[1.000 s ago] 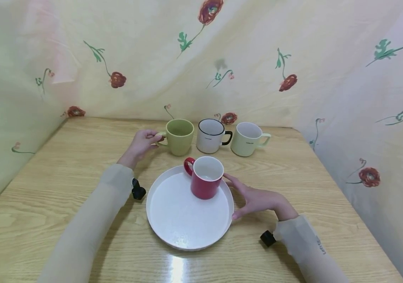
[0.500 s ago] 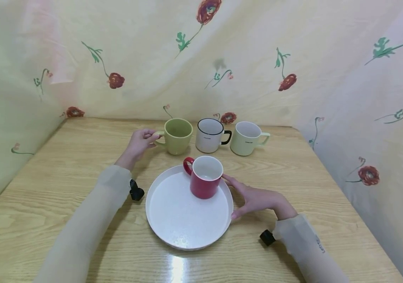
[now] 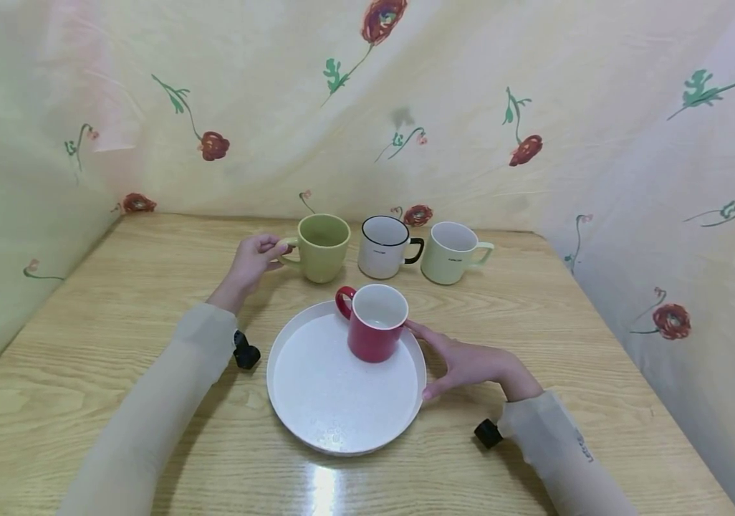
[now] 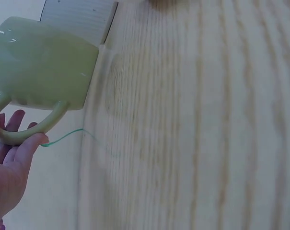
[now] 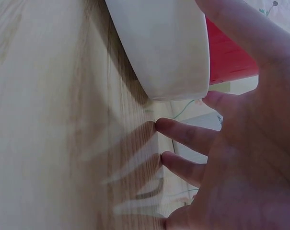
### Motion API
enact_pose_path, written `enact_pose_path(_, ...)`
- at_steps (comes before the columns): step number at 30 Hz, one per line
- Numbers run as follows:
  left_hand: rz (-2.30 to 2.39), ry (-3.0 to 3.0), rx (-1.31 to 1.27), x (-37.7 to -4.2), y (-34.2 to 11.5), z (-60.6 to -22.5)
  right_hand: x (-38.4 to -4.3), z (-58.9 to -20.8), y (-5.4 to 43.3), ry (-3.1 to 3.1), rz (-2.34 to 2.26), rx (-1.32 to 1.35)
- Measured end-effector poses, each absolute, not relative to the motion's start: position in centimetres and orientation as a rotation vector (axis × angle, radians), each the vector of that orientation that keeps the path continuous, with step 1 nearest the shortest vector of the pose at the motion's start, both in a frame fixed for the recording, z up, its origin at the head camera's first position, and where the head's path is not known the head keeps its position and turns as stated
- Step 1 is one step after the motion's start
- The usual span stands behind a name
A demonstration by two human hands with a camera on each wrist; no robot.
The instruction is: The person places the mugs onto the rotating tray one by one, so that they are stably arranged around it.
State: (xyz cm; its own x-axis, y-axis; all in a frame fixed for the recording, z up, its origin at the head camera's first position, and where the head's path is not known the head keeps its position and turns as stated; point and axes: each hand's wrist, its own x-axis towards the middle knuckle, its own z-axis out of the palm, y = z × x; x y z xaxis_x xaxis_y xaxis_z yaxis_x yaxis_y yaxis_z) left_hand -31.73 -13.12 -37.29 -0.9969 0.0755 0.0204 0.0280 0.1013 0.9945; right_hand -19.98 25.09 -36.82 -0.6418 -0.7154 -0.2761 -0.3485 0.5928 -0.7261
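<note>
My left hand [image 3: 254, 261] grips the handle of a yellow-green mug [image 3: 324, 251] at the back of the table; in the left wrist view the fingers curl round that handle [image 4: 41, 125]. Spread along the right side of a round white tray [image 3: 335, 401], my right hand [image 3: 471, 365] has its thumb and forefinger at the rim. In the right wrist view the other fingers [image 5: 185, 134] are straight, over the wood. A red mug [image 3: 374, 337] with a white inside stands on the tray's back right part, its handle pointing left.
Right of the yellow-green mug stand a white mug [image 3: 380, 254] with a black rim and handle, then a pale green mug [image 3: 446, 258]. Behind them hangs a flowered cloth [image 3: 264, 107], which also runs along the right side of the wooden table [image 3: 116, 322].
The yellow-green mug, in my left hand, has shifted slightly left and away from the white mug. The right hand, tray and red mug stay in place.
</note>
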Motion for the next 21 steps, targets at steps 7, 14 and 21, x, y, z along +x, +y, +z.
enact_pose_path(7, 2.069, 2.341, 0.09, -31.1, -13.2, -36.8, -20.0, -36.9, 25.1, 2.262, -0.859, -0.838)
enact_pose_path(14, 2.089, 2.368, 0.106, -30.5, -13.4, -36.2, -20.0, -36.7, 25.1, 2.259, -0.862, -0.845)
enact_pose_path(21, 2.068, 2.399, 0.117, -29.9, -13.5, -36.1, -20.0, -36.8, 25.2, 2.26, -0.862, -0.846)
